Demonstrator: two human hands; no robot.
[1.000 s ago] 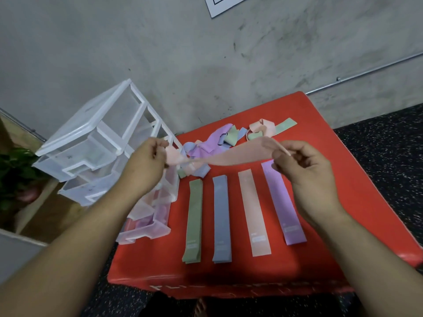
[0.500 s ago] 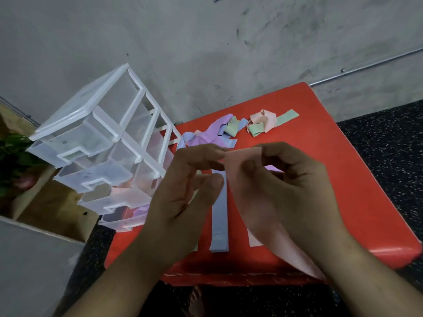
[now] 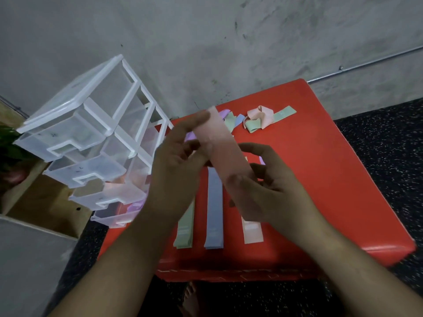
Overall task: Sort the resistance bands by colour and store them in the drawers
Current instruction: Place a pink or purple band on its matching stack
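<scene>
The left hand (image 3: pixel 176 177) and right hand (image 3: pixel 274 195) both pinch a pink resistance band (image 3: pixel 220 147). The drawer unit (image 3: pixel 91 124) stands at nine o'clock.

Looks like a gym or training room. Evidence: black rubber floor flecked with white (image 3: pixel 389 156) at right of frame, a red padded vinyl block (image 3: pixel 332 179) at centre used as a table, a plywood box (image 3: pixel 45 202) at lower left, and pastel elastic resistance bands (image 3: pixel 258 121) at upper centre. Bare grey concrete wall (image 3: pixel 229 42) across the top, with a surface-mounted metal pipe (image 3: pixel 366 65) at upper right.
</scene>
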